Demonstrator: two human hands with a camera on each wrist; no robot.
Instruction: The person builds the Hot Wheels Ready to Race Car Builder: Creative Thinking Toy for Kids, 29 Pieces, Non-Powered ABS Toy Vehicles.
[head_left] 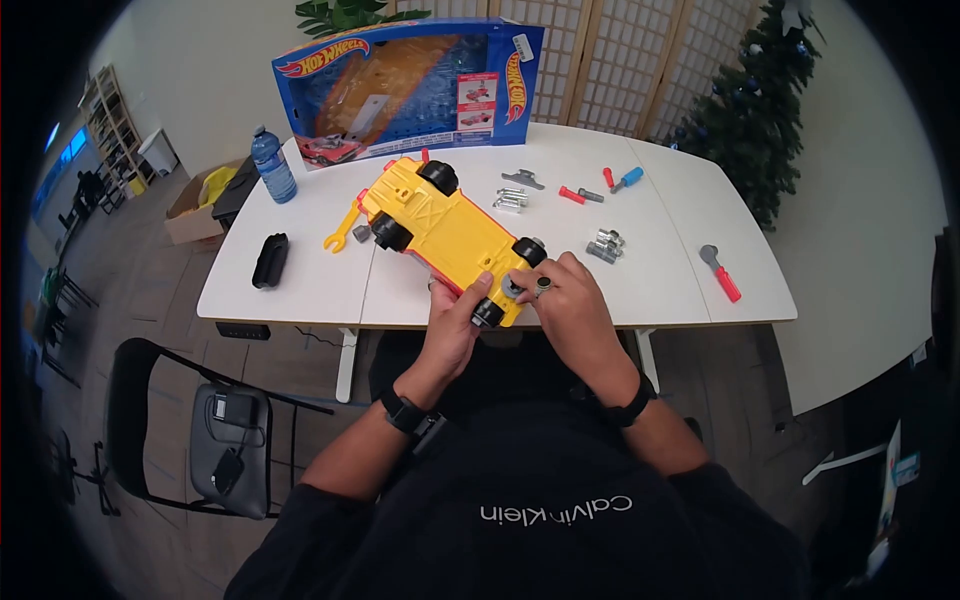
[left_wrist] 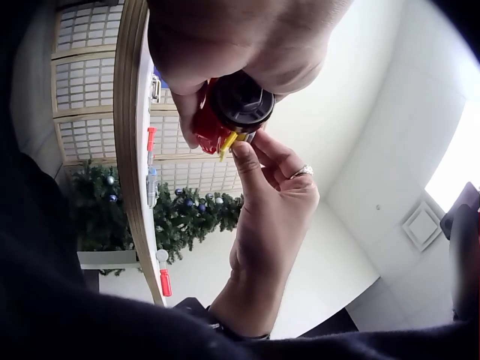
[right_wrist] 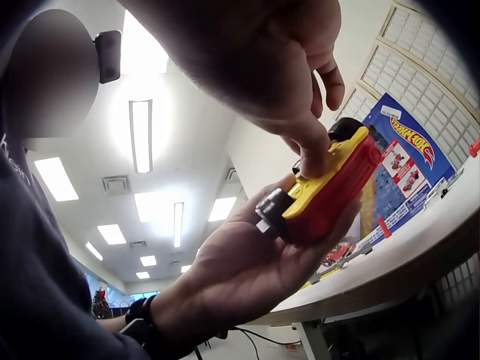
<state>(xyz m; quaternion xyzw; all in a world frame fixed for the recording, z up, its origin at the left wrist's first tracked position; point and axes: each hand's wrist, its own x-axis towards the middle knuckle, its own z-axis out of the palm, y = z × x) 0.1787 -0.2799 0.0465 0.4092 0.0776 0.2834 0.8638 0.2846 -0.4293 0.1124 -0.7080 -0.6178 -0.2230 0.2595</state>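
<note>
Upside down above the table's front edge is a red and yellow toy car [head_left: 440,232], its yellow underside facing up and its black wheels [head_left: 390,232] on. My left hand [head_left: 450,335] grips its near end from below, thumb over the yellow base beside a wheel; the right wrist view shows the palm under the red body [right_wrist: 330,206]. With its fingertips, my right hand [head_left: 578,315] pinches a small grey round fastener [head_left: 511,287] at the base between the near wheels. The fingers partly hide it. In the left wrist view the right hand [left_wrist: 274,199] meets the car's edge.
On the white table [head_left: 660,275] are a yellow wrench [head_left: 342,232], a grey nut [head_left: 362,233], a black tray [head_left: 270,262], silver parts [head_left: 510,200], grey bolts [head_left: 603,248], and a red-handled tool [head_left: 720,273]. A water bottle [head_left: 273,165] and a Hot Wheels box [head_left: 405,90] stand behind.
</note>
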